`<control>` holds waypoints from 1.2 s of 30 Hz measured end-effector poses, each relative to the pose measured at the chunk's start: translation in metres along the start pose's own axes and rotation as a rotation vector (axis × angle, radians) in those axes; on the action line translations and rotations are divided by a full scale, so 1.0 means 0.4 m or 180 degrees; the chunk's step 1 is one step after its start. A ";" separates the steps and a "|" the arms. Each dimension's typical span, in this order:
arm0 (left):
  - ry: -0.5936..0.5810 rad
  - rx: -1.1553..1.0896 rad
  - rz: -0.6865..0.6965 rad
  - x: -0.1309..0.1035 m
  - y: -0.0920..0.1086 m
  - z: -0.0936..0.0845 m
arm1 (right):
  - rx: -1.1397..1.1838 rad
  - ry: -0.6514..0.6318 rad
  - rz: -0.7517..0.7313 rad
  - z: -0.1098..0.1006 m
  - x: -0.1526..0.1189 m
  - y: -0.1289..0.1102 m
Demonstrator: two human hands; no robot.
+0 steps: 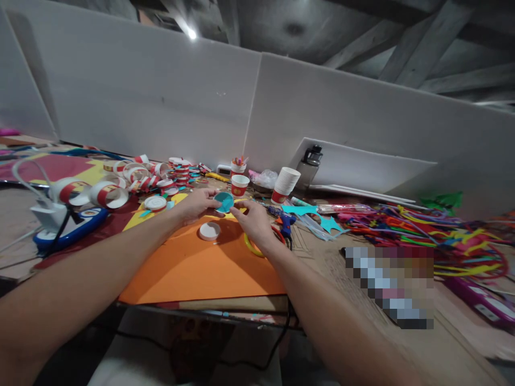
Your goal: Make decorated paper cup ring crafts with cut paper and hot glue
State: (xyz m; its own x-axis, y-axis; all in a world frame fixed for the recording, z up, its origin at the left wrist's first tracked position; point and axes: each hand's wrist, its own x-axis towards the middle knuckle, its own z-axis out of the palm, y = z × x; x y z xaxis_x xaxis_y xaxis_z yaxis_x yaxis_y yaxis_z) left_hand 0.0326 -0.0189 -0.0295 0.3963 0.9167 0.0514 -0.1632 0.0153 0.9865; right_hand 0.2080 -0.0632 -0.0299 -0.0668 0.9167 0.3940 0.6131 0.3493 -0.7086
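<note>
Above the orange sheet [209, 268], my left hand [201, 204] grips a small round piece with a teal face [223, 201] by its left side. My right hand [248, 215] is at the lower right edge of the same piece, thumb and fingers pinched on it. A white round cup base [210, 231] lies on the orange sheet just below the hands. Beyond them stands a red and white paper cup [240, 185]. Yellow and red rings [253, 245] are partly hidden under my right wrist.
Cut cup rings [108, 194] and a blue power strip [72, 230] are at left. Stacked cups [285, 184], a bottle [310, 167], a blue glue gun [286, 222], teal scraps [300, 210] and colourful pipe cleaners [426, 230] lie to the right. A pixelated object is nearer.
</note>
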 end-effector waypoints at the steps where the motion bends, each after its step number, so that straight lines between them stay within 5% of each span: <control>1: -0.0058 0.0002 -0.0012 -0.001 0.001 0.004 | -0.0001 0.0030 0.0009 0.001 0.000 0.001; 30: -0.0131 0.0103 -0.0249 -0.004 0.000 0.010 | -0.0027 0.0042 0.0235 0.006 0.001 -0.012; 36: 0.0170 0.0540 0.0072 -0.005 -0.006 0.003 | -0.0079 0.0225 -0.0292 0.000 0.012 0.003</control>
State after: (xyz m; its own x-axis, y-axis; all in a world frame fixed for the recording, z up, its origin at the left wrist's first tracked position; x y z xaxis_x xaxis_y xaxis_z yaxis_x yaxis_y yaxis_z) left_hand 0.0335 -0.0213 -0.0317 0.3450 0.9360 0.0699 -0.0150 -0.0689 0.9975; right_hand 0.2086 -0.0584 -0.0289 -0.0684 0.8647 0.4976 0.6263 0.4255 -0.6532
